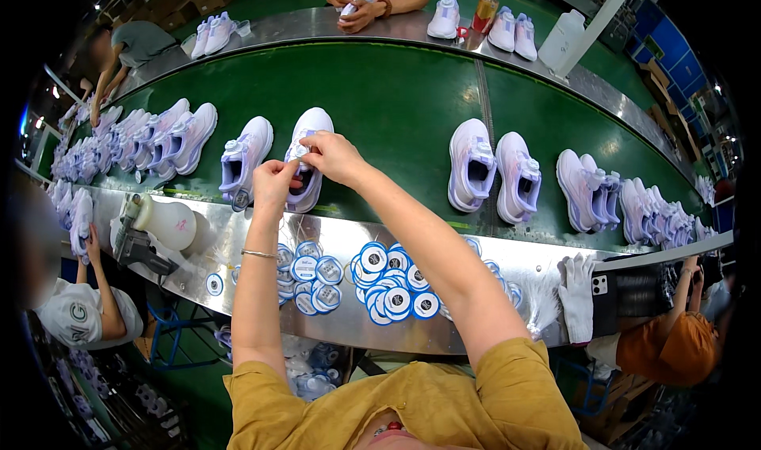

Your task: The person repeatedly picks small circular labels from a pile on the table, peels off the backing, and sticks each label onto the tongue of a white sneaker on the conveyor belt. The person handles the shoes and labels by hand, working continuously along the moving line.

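Note:
A white and lilac sneaker (313, 122) lies toe away from me on the green belt. Both my hands meet over its tongue, where a round dial sits. My left hand (272, 184) is closed in a pinch beside the shoe's opening. From the right, my right hand (336, 157) pinches at the dial area. What the fingertips hold is too small or hidden. Just left stands a matching sneaker (252, 145), with a dark round tag (240, 200) at its heel. Round blue-rimmed tags (396, 301) lie in piles on the metal ledge below my forearms.
More sneakers (472, 164) stand on the belt (396, 93) to both sides. A spray bottle (165, 222) sits left on the ledge (349, 232). Thin strings (543, 303), a white glove (577, 295) and a phone (601, 285) lie right. Co-workers are around; one across holds a shoe.

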`<state>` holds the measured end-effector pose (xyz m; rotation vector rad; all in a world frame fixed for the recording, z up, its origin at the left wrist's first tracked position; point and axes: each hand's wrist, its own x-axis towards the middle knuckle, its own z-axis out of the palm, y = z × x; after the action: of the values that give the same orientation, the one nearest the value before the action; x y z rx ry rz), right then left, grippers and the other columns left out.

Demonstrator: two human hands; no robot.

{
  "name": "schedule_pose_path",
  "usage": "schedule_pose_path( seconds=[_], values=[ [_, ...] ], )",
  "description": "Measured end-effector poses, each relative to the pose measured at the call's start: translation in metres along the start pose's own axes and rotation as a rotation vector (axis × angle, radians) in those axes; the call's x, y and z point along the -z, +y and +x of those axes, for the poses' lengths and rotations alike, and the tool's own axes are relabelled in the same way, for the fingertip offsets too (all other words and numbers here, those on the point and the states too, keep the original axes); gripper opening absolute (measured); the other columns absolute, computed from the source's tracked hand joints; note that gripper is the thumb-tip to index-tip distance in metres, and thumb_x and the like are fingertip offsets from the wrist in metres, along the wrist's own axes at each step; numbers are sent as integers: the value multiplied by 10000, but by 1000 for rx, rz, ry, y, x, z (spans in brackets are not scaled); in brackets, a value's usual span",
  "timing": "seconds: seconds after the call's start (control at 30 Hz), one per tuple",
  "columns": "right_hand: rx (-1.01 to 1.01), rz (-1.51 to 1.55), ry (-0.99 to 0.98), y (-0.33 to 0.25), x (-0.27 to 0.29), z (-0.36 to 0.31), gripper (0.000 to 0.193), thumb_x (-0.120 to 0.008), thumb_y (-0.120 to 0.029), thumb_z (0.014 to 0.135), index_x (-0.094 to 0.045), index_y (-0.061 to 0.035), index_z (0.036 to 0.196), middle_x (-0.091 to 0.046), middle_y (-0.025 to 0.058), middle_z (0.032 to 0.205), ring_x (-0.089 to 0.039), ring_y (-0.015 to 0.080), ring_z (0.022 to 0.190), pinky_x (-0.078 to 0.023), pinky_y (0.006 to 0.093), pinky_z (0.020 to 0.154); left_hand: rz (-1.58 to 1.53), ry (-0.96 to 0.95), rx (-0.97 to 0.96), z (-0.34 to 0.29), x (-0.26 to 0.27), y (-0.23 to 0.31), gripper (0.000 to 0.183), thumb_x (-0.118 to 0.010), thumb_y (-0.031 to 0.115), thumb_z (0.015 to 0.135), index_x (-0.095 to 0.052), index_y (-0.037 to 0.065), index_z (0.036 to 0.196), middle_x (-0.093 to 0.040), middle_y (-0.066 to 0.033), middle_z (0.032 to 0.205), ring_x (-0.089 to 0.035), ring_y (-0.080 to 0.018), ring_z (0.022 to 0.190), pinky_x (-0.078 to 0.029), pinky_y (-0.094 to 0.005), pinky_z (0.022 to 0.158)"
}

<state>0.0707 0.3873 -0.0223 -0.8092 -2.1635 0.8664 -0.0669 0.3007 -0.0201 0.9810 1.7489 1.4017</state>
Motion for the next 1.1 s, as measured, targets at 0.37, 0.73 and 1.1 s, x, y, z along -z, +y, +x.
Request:
schedule_pose_path(
  seconds=[0.37, 0.73, 1.1],
  values=[
    [-135, -78, -17, -6, -17, 12, 280, -645, -269, 795, -670, -72, 991, -657, 158, 889, -626, 347, 830, -495, 412, 741, 36, -2, -4, 15, 8, -5, 229, -683, 163, 834, -617, -40, 752, -633, -76, 671, -602, -122, 534, -446, -228, 479],
    [-40, 37, 254, -51, 179, -73, 228, -605, -125, 877, -663, -13, 1067, -644, 35, 849, -560, 83, 742, -449, 225, 645, 131, 252, -35, 15, 80, 0, 266, -646, 250, 881, -642, -14, 849, -644, -66, 737, -585, -100, 608, -425, -203, 526],
    [-531, 163, 120, -93, 126, -321, 138, -598, -64, 871, -653, -1, 982, -640, 42, 854, -571, 115, 750, -461, 267, 659, -84, 315, -233, -224, 97, -12, 137, -548, 124, 943, -604, 24, 867, -631, -26, 794, -521, -46, 639, -398, -174, 561]
  ],
)
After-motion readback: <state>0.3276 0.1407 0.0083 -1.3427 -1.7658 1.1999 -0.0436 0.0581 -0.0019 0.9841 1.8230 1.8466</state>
